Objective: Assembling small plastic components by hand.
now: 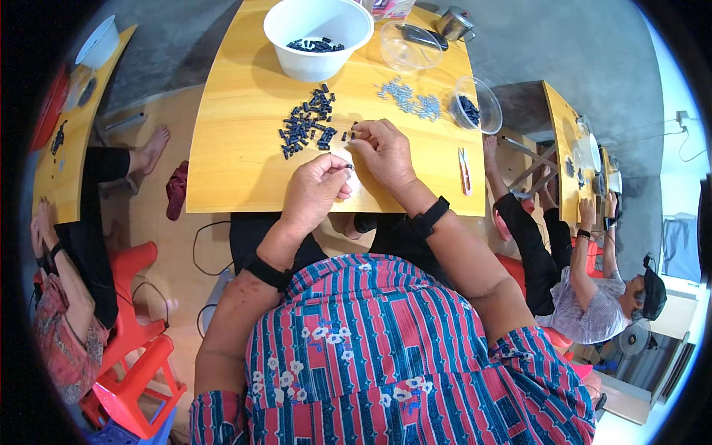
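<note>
My left hand [317,187] is closed in a pinch near the table's front edge, with a small black plastic part [349,167] at its fingertips. Just beyond and to the right, my right hand [383,152] is also pinched, thumb against fingers. A dark bit shows at its fingertips and looks like another small black part, though the fingers partly hide it. Left of the right hand, a loose pile of short black tubular parts [302,127] lies on the yellow table [237,148]. Farther right is a spread of small clear pieces [410,99].
A white bowl [279,53] with black parts stands at the back. A clear tub [489,111] with black parts sits at the right edge, near red-handled snips [465,172]. Behind are a clear container [393,55] and a metal mug [454,27]. Other people sit at tables on both sides.
</note>
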A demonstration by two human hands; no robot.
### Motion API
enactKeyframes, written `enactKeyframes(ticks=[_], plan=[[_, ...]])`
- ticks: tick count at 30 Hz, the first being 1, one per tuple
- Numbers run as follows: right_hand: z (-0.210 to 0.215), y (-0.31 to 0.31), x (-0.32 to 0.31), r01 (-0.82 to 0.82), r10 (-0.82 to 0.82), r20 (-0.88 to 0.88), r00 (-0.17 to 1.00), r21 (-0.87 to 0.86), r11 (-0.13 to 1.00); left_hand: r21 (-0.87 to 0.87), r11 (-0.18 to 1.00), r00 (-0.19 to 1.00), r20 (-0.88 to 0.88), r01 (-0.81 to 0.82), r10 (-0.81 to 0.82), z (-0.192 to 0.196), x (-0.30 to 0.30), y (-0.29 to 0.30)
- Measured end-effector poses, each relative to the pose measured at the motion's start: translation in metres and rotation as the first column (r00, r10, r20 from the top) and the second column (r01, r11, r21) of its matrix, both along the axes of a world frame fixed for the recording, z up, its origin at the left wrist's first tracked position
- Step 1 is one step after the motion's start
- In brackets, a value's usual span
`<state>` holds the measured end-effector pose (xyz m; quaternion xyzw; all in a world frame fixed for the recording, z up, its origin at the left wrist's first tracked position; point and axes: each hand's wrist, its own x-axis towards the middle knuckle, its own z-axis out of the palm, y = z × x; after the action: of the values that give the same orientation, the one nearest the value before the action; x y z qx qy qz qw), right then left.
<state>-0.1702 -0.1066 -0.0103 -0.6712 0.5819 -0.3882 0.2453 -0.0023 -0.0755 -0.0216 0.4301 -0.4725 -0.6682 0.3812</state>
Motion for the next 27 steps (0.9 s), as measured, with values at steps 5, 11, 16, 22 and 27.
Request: enactKeyframes(ticks=[5, 11, 16, 22, 27], plan=[[-0.005, -0.001, 0.003, 0.036, -0.040, -0.138, 0.990, -0.034, 0.999, 0.025, 1.000, 1.000, 0.020, -0.007, 0.007, 0.003, -0.001, 0.000], [0.002, 0.004, 0.004, 0.002, -0.039, -0.307, 0.951, -0.120, 0.993, 0.005, 1.000, 0.999, 0.044, -0.011, 0.011, 0.003, -0.002, -0.001], [0.002, 0.012, -0.003, -0.077, 0.006, -0.473, 0.881, -0.130, 0.989, -0.004, 1.000, 0.998, 0.057, -0.007, 0.007, 0.003, -0.003, -0.001], [0.000, 0.024, -0.005, -0.160, 0.032, -0.466, 0.884, -0.237, 0.958, -0.026, 1.000, 0.998, 0.063, -0.004, 0.005, 0.002, -0.003, -0.001], [-0.008, 0.027, -0.006, -0.181, 0.032, -0.453, 0.891, -0.289, 0.940, -0.040, 0.999, 0.997, 0.076, 0.002, 0.001, 0.004, -0.003, 0.000]])
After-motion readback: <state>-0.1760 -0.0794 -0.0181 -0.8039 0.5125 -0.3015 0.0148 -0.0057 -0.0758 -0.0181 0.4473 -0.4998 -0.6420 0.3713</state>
